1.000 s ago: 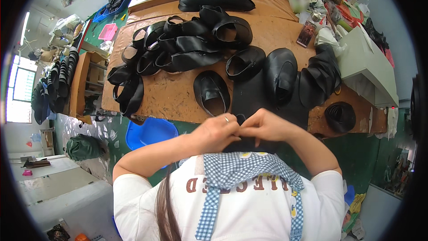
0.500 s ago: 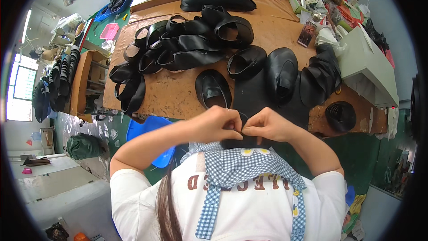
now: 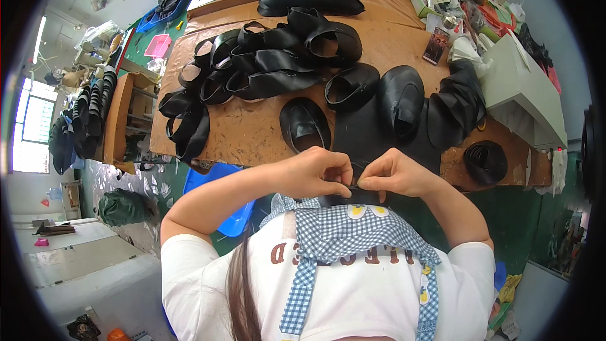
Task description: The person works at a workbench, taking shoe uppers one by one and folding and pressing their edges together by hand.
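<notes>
Close to my body at the table's front edge, both hands pinch a black leather shoe upper, mostly hidden behind my fingers and the apron. My left hand has thumb and forefinger pressed together on its edge. Almost touching it, my right hand pinches the same edge from the right. A thin dark line shows between the fingertips, too fine to name. Just beyond my left hand lies a black upper with a rounded toe. Another rounded black upper rests on a dark mat beyond my right hand.
A heap of black looped uppers covers the left of the brown worktable. Overlapping black pieces and a rolled black bundle lie right. A white box-like housing stands at the right edge; a blue bin sits below left.
Both hands have shifted slightly right, still pinching close together. Less of the black upper shows between them. The pieces on the table stay in their places.
</notes>
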`<action>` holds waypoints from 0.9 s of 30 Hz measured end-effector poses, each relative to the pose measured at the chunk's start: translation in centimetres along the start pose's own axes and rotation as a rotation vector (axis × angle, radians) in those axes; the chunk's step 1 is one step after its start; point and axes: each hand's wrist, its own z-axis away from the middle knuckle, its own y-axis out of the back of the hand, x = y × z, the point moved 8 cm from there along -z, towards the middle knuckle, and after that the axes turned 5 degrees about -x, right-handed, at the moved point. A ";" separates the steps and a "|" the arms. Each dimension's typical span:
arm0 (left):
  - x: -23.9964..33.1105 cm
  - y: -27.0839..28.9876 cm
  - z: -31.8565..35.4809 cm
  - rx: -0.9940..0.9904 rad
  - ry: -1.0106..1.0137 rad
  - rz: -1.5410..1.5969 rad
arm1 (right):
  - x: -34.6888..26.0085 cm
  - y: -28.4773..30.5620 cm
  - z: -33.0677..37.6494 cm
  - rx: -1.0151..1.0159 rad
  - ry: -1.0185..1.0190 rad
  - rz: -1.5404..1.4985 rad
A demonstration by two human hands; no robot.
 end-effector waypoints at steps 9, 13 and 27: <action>0.9 -0.5 -0.1 0.145 -0.101 -0.146 | 0.9 -0.3 -0.4 0.060 -0.012 -0.005; 0.6 -0.8 0.1 0.169 -0.187 -0.221 | 1.8 0.8 0.4 0.089 -0.042 -0.016; 1.7 -1.6 0.2 0.376 -0.394 -0.435 | 0.9 0.8 -0.1 0.107 -0.094 -0.009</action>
